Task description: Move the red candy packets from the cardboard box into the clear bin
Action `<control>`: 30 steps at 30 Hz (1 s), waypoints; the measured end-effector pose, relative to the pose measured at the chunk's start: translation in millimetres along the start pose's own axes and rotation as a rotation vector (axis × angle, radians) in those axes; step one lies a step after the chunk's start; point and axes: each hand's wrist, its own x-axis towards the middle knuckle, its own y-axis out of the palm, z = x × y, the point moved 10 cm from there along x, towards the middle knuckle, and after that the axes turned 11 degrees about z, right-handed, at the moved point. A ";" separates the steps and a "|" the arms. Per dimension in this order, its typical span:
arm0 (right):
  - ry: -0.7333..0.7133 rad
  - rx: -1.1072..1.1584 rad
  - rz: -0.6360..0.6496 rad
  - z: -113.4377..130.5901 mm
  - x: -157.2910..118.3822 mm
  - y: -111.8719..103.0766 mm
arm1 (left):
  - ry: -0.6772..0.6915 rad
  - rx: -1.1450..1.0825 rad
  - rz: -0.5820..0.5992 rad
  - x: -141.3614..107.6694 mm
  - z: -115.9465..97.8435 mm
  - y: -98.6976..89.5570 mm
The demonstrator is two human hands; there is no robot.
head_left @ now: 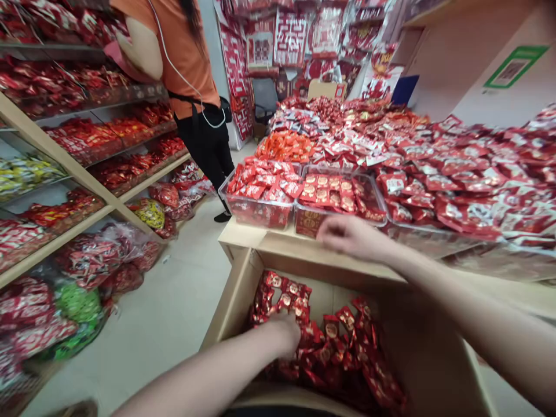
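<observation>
My left hand (pixel 284 336) reaches down into a large open cardboard box (pixel 237 298), among red foil-wrapped sweets (pixel 332 333). Its fingers are hidden behind the hand and the packets. Above the box's far wall is my right hand (pixel 351 236), in front of a clear plastic bin (pixel 377 200). Motion blurs its bent fingers, and I cannot make out anything in them. Red and gold wrapped sweets (pixel 328 191) lie in neat rows in that bin, with a gap at its right side.
Beside that bin stands another clear bin (pixel 260 214) of red packets. Many more red packets (pixel 456 168) cover the display to the right. On the left, a person in an orange top (pixel 191 52) stands at shelves (pixel 110 200) full of packets. Bagged sweets (pixel 98 249) sit low down.
</observation>
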 end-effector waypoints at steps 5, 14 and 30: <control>0.037 -0.035 0.031 6.2 -56.1 83.5 | -0.014 0.102 0.025 19.8 -1.7 10.6; 0.439 0.167 0.316 -69.4 -88.7 240.3 | 0.006 0.038 0.004 19.3 -2.8 14.1; 0.289 0.608 0.210 -61.6 -83.7 137.0 | 0.437 -0.739 -0.458 -41.5 -2.5 -89.0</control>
